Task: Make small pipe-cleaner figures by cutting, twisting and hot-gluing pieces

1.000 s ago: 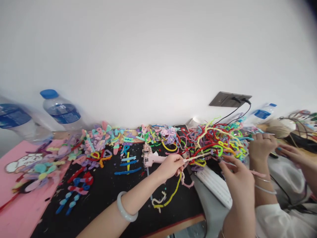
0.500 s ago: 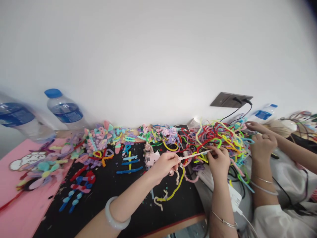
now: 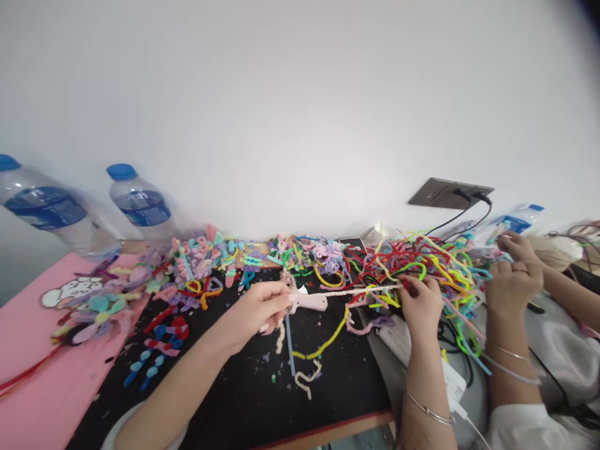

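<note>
A white pipe cleaner (image 3: 349,292) stretches nearly level above the black mat (image 3: 347,381). Its left end is pinched in my left hand (image 3: 267,306), and its right end is between the fingers of my right hand (image 3: 422,297). A short curled white piece hangs below my left fingers. Just behind the strand lies a pale pink handled tool (image 3: 312,302), partly hidden by my left hand. Beneath my hands, a yellow pipe cleaner (image 3: 328,342) and a bent cream one (image 3: 307,378) rest on the mat. My right hand is at the near edge of a tangled pile of coloured pipe cleaners (image 3: 389,256).
Finished pipe-cleaner shapes (image 3: 201,256) crowd the back left, some on pink board (image 3: 28,356). Water bottles (image 3: 140,206) stand by the wall. At right, a co-worker's hands (image 3: 513,287) are beside the pile. A white adapter (image 3: 452,381) and cables lie near my right wrist.
My left hand has moved left, away from my right hand, so a longer stretch of the white pipe cleaner shows between them. The co-worker's far hand has lifted slightly.
</note>
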Demonstrator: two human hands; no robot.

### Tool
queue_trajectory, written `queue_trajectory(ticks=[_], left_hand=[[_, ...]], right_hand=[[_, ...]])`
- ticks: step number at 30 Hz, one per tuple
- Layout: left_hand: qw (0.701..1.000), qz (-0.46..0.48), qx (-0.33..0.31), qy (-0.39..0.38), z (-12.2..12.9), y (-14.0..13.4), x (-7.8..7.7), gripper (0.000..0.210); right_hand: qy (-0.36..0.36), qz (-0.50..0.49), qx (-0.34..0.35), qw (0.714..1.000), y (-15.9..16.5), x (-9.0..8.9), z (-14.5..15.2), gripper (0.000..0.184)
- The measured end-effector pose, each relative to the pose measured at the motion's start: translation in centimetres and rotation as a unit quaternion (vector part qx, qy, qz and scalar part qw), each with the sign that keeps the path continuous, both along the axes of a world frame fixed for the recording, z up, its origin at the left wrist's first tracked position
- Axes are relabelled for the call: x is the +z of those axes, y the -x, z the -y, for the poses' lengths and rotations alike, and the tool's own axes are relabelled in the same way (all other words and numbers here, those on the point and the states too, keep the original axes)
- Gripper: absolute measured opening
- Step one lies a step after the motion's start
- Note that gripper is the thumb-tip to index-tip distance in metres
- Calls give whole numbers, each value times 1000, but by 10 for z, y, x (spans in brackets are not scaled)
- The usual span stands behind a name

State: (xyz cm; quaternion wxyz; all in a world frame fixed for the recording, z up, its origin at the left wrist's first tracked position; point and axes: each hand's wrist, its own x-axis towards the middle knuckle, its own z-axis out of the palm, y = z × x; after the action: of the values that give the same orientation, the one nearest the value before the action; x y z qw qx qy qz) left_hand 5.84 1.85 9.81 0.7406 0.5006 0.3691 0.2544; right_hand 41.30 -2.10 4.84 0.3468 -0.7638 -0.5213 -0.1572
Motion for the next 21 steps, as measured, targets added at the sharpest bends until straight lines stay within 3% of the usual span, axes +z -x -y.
queue_trajectory(ticks=[8,15,21], left_hand=[[995,-96,-13,-21,1,55,-12,29],[983,-184,10,-18,-2,97,-9,28],[965,-259,18,-32,1,122,-16,25]], right_hand=[[14,-35,27,999,12,7,-9,25],[49,25,14,998,5,15,-5,16],[80,-15,5,997,2,15,-4,10]])
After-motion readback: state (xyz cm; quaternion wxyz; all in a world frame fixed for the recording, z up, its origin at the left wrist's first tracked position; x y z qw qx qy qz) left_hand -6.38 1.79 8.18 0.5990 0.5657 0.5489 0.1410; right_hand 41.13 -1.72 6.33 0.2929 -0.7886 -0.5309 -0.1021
